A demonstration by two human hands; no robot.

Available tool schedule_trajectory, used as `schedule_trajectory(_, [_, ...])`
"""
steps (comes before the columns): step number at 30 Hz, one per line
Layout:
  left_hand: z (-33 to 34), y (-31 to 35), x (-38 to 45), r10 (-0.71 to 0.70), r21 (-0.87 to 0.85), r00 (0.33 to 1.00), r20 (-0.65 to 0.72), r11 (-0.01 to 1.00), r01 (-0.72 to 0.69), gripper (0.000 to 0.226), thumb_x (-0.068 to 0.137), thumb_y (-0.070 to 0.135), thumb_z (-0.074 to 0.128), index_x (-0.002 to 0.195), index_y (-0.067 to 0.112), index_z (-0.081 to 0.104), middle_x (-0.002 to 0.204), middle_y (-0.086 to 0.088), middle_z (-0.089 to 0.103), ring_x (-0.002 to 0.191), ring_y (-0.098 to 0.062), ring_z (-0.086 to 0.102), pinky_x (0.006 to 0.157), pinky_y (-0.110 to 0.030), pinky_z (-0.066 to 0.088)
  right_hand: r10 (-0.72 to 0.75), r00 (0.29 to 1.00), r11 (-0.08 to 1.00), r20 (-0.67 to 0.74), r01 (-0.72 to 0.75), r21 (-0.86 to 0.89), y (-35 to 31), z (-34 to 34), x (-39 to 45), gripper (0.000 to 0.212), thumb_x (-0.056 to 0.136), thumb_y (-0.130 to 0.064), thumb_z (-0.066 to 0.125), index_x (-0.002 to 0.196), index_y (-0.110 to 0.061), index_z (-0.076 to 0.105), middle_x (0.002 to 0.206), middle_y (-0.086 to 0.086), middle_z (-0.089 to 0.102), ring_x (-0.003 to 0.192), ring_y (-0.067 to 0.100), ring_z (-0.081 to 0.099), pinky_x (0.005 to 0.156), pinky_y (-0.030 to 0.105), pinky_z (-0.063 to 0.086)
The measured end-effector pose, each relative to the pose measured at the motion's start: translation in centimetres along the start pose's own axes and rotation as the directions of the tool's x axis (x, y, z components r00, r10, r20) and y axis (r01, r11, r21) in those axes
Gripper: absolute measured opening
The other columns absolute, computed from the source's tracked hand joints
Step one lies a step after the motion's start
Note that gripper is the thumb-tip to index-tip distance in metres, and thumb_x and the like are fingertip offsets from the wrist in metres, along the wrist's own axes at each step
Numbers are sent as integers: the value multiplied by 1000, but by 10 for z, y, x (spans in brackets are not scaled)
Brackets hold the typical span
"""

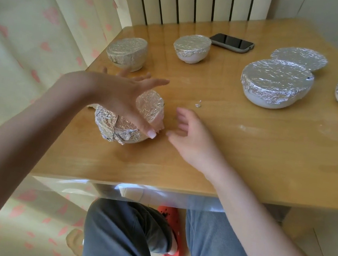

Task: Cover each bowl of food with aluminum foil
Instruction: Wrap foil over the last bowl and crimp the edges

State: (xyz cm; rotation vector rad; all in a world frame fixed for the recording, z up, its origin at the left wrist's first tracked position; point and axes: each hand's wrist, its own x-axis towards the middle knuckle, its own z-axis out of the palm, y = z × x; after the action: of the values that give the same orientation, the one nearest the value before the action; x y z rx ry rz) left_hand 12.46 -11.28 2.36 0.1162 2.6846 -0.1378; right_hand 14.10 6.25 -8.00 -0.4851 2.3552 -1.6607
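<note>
Wooden table [235,166] beside a heart-print curtain [22,34] bears six foil-covered bowls; we spread our left hand [123,97] flat on the nearest bowl [118,125], right hand [187,135] relaxed just beside it.

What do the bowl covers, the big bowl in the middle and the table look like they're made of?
Covers, such as the one on the big bowl: thin aluminum foil, shiny and crinkled, crimped round the rims. Big bowl: smooth matte white, probably ceramic or plastic; I cannot tell which. Table: light wood or wood veneer with visible grain, glossy enough to reflect.
</note>
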Motion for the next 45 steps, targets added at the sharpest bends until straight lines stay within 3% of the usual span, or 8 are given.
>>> schedule_trajectory(4, [-4, -6, -2, 134, 41, 990, 46, 990, -136, 124, 26, 92, 60, 130, 76, -6, 156, 25, -22, 145, -15, -27, 115, -62, -5, -127, 988, 880, 92, 154, -449, -7, -13, 11, 62, 78, -39, 75, 129, -12, 52, 125, 6, 57, 115, 19, 53, 91, 25, 40])
schedule_trajectory(12, [0, -5, 5, 141, -68, 983, 118, 989, -134, 101, 26, 78, 73, 109, 77, 14, 133, 33, 17, 138, -16, 19, 112, -50, 28, -352, 913, 758, 207, 408, -510, -11, -22, 52, 33, 66, -41, 81, 76, -23, 55, 73, -4, 57, 75, 20, 57, 67, 37, 47])
schedule_trajectory(18, [-2, -3, 7, 120, -77, 983, 140, 991, -110, 100, 24, 77, 72, 107, 75, 17, 127, 30, 18, 132, -16, 22, 107, -46, 31, -573, 722, 302, 388, 626, -719, 1, -35, 72, 51, 74, -62, 62, 64, -12, 55, 64, 7, 58, 65, 27, 60, 51, 29, 35])
schedule_trajectory(23, [1, -5, 10, 75, -67, 989, 128, 996, -67, 108, 25, 76, 71, 119, 66, 18, 125, 29, 18, 128, -15, 22, 102, -45, 33, -663, 635, 171, 397, 645, -745, 5, -31, 89, 51, 73, -56, 45, 52, -11, 55, 49, 5, 56, 46, 22, 59, 41, 21, 37])
schedule_trajectory(28, [7, -5, 9, -108, -41, 987, 118, 993, 114, 118, 34, 93, 63, 133, 59, 9, 143, 14, 18, 135, -31, 28, 105, -52, 33, -543, 724, 195, 426, 602, -774, 1, -25, 88, 34, 93, -41, 48, 88, -11, 64, 90, 6, 66, 93, 25, 61, 59, 31, 34])
schedule_trajectory(32, [3, 0, 2, -221, -81, 962, 161, 968, 236, 131, 34, 100, 52, 145, 53, 1, 155, 9, 10, 140, -35, 28, 111, -54, 28, -519, 797, 422, 307, 552, -719, -4, -25, 62, 18, 92, -30, 52, 99, -21, 65, 94, -3, 64, 101, 20, 53, 73, 33, 42])
schedule_trajectory(38, [-15, -8, -16, -93, 3, 971, 219, 995, 95, 135, 33, 97, 55, 134, 63, -28, 157, 14, -28, 144, -22, -27, 114, -59, -5, -412, 874, 580, 258, 470, -666, -8, -14, 13, 38, 84, -55, 52, 112, -29, 52, 104, -12, 59, 107, 14, 50, 87, 32, 33])
schedule_trajectory(45, [10, -7, -11, 12, 138, 990, 137, 990, -32, 136, 52, 50, 90, 135, 64, -17, 153, 17, -4, 146, -27, 14, 110, -52, 33, -446, 892, 509, 70, 317, -800, -17, 21, -3, 82, 73, -82, 43, 118, -13, 43, 104, 3, 63, 106, 23, 55, 82, 37, 40])
